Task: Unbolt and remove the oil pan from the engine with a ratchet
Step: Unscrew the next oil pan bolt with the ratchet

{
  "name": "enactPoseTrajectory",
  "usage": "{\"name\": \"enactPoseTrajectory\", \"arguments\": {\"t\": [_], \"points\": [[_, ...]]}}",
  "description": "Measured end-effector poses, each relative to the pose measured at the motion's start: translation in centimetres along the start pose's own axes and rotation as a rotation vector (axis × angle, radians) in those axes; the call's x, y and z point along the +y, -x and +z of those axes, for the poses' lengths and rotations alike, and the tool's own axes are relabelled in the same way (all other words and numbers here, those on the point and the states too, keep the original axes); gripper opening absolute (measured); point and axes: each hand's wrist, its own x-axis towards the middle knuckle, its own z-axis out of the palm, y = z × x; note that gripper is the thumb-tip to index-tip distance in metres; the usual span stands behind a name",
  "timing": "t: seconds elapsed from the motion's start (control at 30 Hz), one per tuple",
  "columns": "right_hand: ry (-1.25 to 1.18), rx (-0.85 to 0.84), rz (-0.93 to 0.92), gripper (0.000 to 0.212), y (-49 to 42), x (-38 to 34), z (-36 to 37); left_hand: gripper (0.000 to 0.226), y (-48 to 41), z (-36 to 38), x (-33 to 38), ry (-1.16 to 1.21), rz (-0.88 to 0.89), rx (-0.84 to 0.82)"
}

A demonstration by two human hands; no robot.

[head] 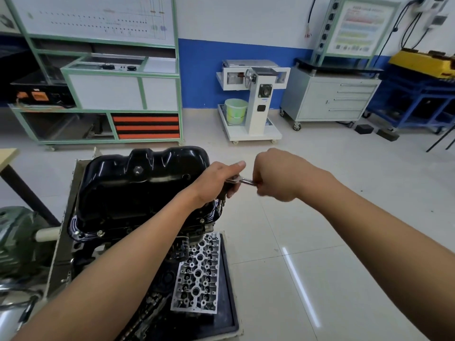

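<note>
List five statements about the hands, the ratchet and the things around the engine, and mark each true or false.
1. Both hands grip the ratchet. True: the left hand holds its head end and the right hand holds the handle of the ratchet.
2. The oil pan lies on the floor. False: the oil pan sits on the engine.
3. The ratchet is at the pan's right edge. True.
4. The cylinder head rests on top of the oil pan. False: the cylinder head lies on a dark tray below it.
5. A green bucket stands on the white stand. True.
</note>
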Motion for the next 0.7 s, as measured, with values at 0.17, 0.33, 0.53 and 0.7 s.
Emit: {"name": "enactPoseTrajectory", "arguments": {"t": [0.17,0.33,0.53,0.7], "points": [[0.009,0.212,-0.063,0.036,-3.4,0.2,0.8,0.065,-0.1,0.0,0.2,0.011,0.005,-0.103],[-0.332,0.199,-0.263,0.066,-4.6,0.2,2.2,0.074,-0.4,-0.3,-0.2,0.061,-0.029,-0.097],[-0.225,0.257,-0.183,0.045,-3.4,2.0,2.6,0.079,-0.9,0.5,-0.3,0.085,-0.048,0.057],[-0.051,0.089,0.005,0.026,-0.9,1.7,0.3,0.083,-1.5,0.9,-0.6,0.079,-0.073,0.149]]}}
